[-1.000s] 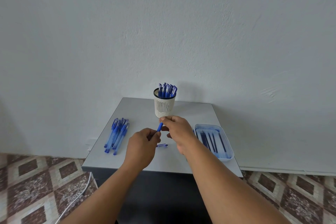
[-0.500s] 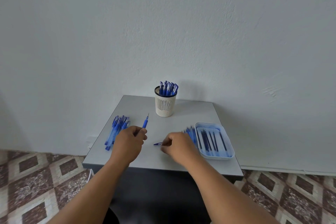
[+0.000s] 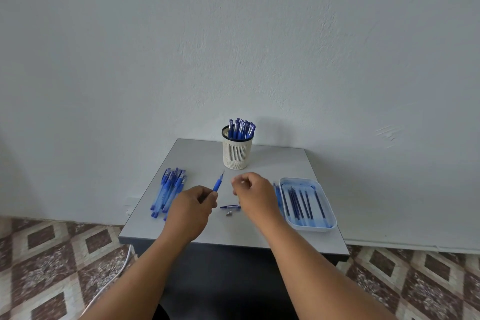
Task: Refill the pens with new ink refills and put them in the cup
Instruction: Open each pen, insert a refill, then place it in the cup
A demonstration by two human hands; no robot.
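The left hand held a blue pen in a closed grip, its tip tilted up toward the cup. The right hand hovered above the table with fingers curled; blur hid whether they pinched anything. Beneath it lay a pen cap and a small metal tip. A pile of pens lay at the left, a tray of refills at the right, and the cup at the back stood full of pens.
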